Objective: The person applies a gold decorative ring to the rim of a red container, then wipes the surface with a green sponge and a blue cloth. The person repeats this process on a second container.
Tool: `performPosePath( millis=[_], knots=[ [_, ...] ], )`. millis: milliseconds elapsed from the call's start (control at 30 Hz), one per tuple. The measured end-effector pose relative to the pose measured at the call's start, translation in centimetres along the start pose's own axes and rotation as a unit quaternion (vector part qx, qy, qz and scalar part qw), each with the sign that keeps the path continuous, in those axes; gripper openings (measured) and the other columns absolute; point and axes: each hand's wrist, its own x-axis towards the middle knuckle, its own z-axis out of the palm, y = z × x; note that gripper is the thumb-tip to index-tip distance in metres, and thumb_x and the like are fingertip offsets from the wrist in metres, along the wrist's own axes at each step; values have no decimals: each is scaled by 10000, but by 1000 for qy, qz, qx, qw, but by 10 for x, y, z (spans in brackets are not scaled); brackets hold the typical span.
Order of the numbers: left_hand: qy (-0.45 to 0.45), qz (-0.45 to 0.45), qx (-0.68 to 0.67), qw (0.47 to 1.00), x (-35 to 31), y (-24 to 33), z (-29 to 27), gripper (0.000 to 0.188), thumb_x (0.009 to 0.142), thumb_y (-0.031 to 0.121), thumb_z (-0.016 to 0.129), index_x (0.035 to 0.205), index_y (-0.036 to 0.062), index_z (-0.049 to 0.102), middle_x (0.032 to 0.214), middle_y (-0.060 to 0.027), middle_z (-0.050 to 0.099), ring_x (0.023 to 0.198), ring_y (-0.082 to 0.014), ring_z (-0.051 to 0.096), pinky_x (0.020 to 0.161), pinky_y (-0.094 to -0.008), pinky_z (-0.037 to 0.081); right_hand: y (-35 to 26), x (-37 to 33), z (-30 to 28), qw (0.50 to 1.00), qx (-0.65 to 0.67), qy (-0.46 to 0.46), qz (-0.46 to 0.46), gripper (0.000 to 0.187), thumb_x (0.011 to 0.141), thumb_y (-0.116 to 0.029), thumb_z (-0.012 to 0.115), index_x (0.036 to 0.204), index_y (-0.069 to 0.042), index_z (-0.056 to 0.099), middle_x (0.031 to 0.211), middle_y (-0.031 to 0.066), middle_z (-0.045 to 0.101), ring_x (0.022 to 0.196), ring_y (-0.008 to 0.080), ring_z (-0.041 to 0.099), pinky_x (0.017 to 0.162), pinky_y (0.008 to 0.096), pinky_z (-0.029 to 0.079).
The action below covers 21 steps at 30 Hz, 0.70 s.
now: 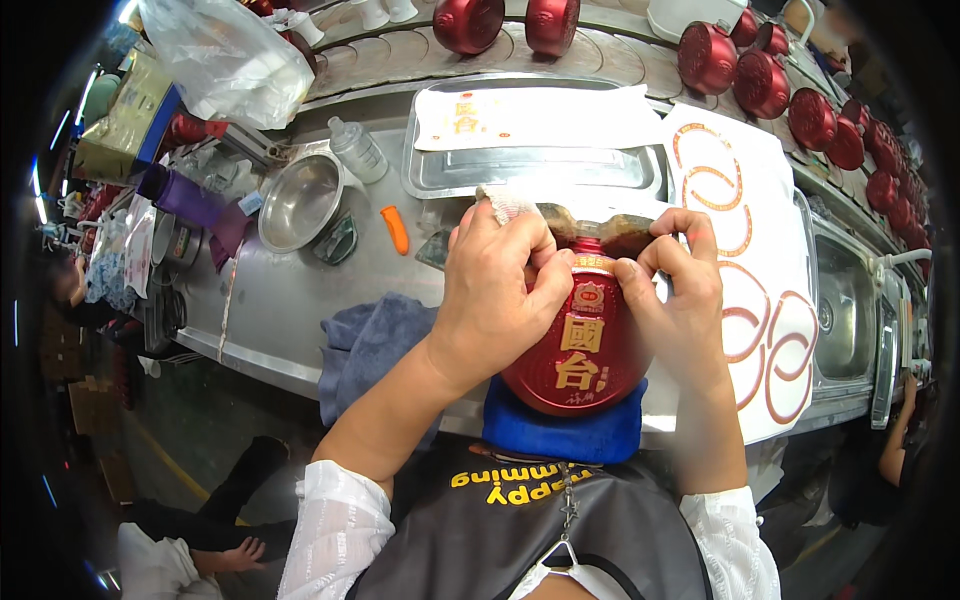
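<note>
A glossy red round bottle [545, 365] with gold characters lies with its neck pointing away from me, its lower end on a folded blue cloth [560, 432]. Around the neck runs a narrow gold-and-red decal band [594, 263]. My left hand [505, 285] is closed at the left side of the neck, its thumb tip against one end of the band. A whitish wrap covers one of its fingers. At the right side my right hand [680, 280] has its fingers curled, the thumb at the band's other end. Behind the neck sits a brown, worn support [630, 236].
Right: a white sheet of ring-shaped decals [735, 270]. Beyond the bottle, a metal tray [540, 175] holds another decal sheet [560, 118]. Left: a steel bowl [300, 203], clear bottle [357, 150], orange-handled tool [395, 230] and grey-blue towel [370, 350]. Red bottles [760, 85] line the conveyor.
</note>
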Motion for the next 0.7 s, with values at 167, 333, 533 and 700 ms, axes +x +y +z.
performPosePath(
  millis=[167, 333, 533, 700],
  knots=[
    [0, 6, 3, 1000, 1, 0, 0, 183, 834, 116, 736, 767, 61, 575, 734, -116, 573, 836, -343, 546, 800, -470, 438, 0, 0, -1, 1000, -3, -6, 0, 201, 832, -78, 798, 764, -8, 621, 1089, 176, 557, 1034, 318, 569, 863, 407, 483],
    [-8, -4, 14, 1000, 0, 0, 0, 195, 827, 121, 744, 759, 65, 571, 730, -107, 566, 829, -334, 542, 800, -461, 434, 1, 0, -2, 1000, 7, -5, 4, 204, 831, -79, 799, 763, -9, 620, 1092, 177, 556, 1032, 319, 570, 857, 406, 484],
    [-3, 2, 17, 1000, 1, 0, 1, 201, 822, 121, 749, 754, 69, 567, 728, -96, 566, 831, -331, 540, 804, -456, 431, 2, 0, -1, 999, -34, -1, -26, 269, 792, -21, 810, 730, -23, 548, 1126, 146, 550, 1005, 256, 589, 757, 347, 497],
    [-11, -4, 23, 1000, 1, 0, 0, 207, 819, 121, 750, 750, 70, 562, 736, -99, 565, 837, -332, 540, 805, -456, 429, 1, 0, -1, 1000, -13, -3, -13, 230, 813, -58, 804, 745, -18, 587, 1110, 169, 551, 1030, 299, 572, 836, 389, 485]
  ],
)
